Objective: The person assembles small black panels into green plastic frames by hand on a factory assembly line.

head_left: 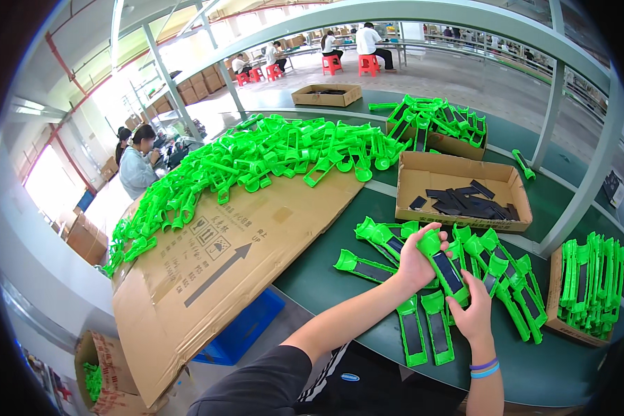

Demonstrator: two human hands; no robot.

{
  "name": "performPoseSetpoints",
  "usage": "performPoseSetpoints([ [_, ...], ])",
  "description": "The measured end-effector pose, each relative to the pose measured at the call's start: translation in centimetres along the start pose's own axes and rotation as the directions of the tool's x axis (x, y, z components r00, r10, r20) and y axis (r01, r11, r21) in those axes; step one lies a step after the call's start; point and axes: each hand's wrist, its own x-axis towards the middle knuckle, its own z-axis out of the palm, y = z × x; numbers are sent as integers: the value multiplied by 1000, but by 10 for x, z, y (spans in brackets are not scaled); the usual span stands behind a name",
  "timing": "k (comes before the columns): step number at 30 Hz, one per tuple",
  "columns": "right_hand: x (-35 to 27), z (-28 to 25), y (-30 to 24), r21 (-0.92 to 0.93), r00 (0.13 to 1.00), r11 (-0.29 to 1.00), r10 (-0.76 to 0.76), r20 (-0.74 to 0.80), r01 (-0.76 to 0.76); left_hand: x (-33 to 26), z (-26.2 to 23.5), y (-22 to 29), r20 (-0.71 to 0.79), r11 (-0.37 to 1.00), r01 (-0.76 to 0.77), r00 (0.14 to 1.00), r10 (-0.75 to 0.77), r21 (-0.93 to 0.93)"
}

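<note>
Cardboard sheet (305, 236), left edge of the table (312, 274): dark printed characters, one long arrow (218, 275) pointing toward the sheet's far edge, boxed handling symbols (211, 238) including an umbrella. Open box (464, 220): one printed line, front wall. Carton (114, 367) beside the sheet's left edge: red print. Dark garment: oval blue emblem (350, 377).

- Pale grey floor (464, 83) with red stools (368, 65) beside a far workbench (395, 45)
- Bright windows (48, 156) and red pipes (59, 55) at left
- Strip light (116, 35) overhead
- Grey metal frame (551, 104), green tabletop (326, 256)
</note>
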Motion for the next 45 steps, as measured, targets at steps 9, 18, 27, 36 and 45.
performPoseSetpoints([
  [9,-1,5,5,-23,1000,1000,14,24,-13,0,8,4,20,999,30,999,-30,-31],
  [18,1,5,4,-16,1000,1000,18,19,-17,-1,10,4,42,1000,18,999,-18,1],
  [27,-3,1,6,-46,1000,999,-15,-1,15,-4,10,-4,42,999,-7,999,5,47],
  [36,6,5,12,-62,998,996,-62,-16,61,8,7,8,64,999,16,998,-19,45],
  [45,1,6,19,-85,999,996,-1,-38,-3,14,3,3,161,999,45,986,-49,27],
])
